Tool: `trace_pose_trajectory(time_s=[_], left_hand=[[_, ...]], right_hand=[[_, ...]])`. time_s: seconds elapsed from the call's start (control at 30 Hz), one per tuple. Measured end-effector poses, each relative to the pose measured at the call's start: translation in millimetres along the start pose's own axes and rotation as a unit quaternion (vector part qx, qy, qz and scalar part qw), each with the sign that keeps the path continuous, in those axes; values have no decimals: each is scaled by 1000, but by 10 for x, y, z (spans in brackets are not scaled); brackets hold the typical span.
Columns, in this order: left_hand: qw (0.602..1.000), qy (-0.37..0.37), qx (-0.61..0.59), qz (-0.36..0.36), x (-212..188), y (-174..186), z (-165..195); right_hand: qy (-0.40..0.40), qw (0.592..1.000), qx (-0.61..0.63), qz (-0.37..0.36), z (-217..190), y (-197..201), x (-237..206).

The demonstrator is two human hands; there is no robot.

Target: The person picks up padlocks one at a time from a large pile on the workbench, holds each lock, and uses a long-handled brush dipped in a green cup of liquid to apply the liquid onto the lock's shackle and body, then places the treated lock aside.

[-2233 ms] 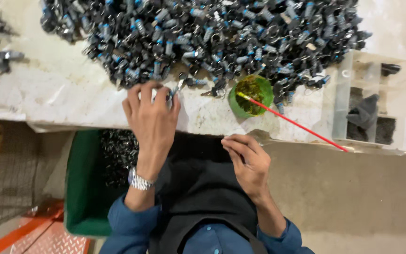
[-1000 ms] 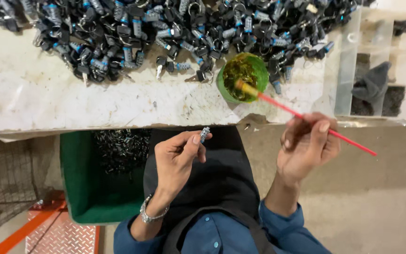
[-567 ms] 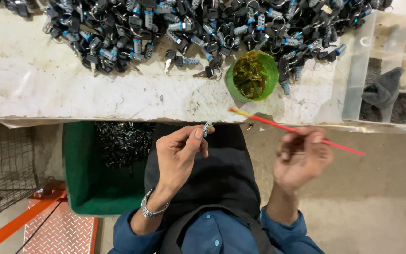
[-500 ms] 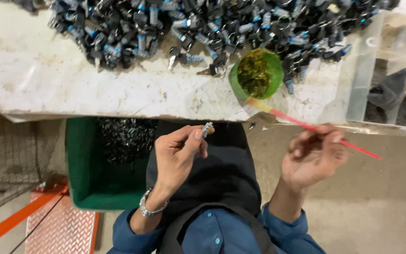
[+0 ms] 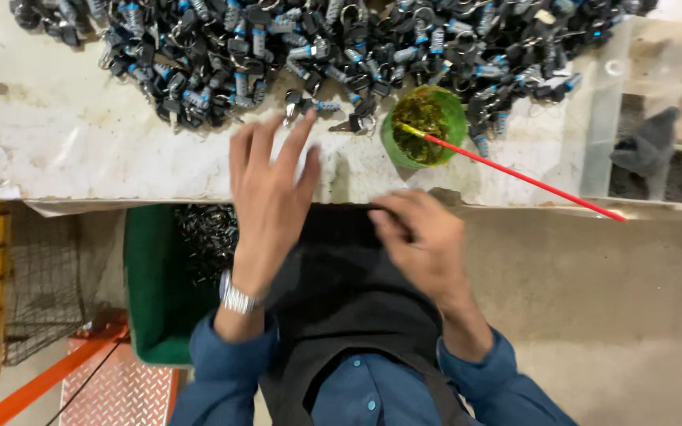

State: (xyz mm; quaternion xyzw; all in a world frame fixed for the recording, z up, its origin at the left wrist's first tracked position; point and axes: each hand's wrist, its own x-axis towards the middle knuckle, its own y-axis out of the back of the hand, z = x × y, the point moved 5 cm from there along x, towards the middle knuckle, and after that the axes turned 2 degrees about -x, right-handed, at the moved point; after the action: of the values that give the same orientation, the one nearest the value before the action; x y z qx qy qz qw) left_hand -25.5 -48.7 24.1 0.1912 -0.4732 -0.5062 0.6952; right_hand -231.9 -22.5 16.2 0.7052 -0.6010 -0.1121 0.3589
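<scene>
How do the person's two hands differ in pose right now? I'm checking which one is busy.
The left hand is spread open, fingers stretched toward the pile of small metal parts on the bench; the right hand is curled, lower, over the dark apron. The left wrist wears a metal watch; the right is bare. Neither visibly holds anything; both have blue sleeves.

I see bright, even light w/ soft shadows; left hand [image 5: 270, 189] motion-blurred, bench [image 5: 80, 150] slightly washed out

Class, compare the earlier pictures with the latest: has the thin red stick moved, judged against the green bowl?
Yes. The thin red stick was held clear of the round green bowl; now its tip rests inside, and the right hand has let go.
</scene>
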Motion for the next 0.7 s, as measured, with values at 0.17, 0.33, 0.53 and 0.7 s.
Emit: trace_pose_trajectory(time_s=[0.17, 0.33, 0.53, 0.7], left_hand=[[997, -10, 76, -12, 277, -240, -73], [996, -16, 20, 81, 58, 66, -82], [920, 196, -331, 70, -369, 117, -6], [924, 112, -365, 11, -534, 35, 392]], right_hand=[[49, 956, -272, -101, -195, -366, 337], [83, 949, -292, -86, -244, -284, 318], [76, 996, -56, 7, -137, -38, -26], [-113, 951, 280, 62, 103, 20, -253]])
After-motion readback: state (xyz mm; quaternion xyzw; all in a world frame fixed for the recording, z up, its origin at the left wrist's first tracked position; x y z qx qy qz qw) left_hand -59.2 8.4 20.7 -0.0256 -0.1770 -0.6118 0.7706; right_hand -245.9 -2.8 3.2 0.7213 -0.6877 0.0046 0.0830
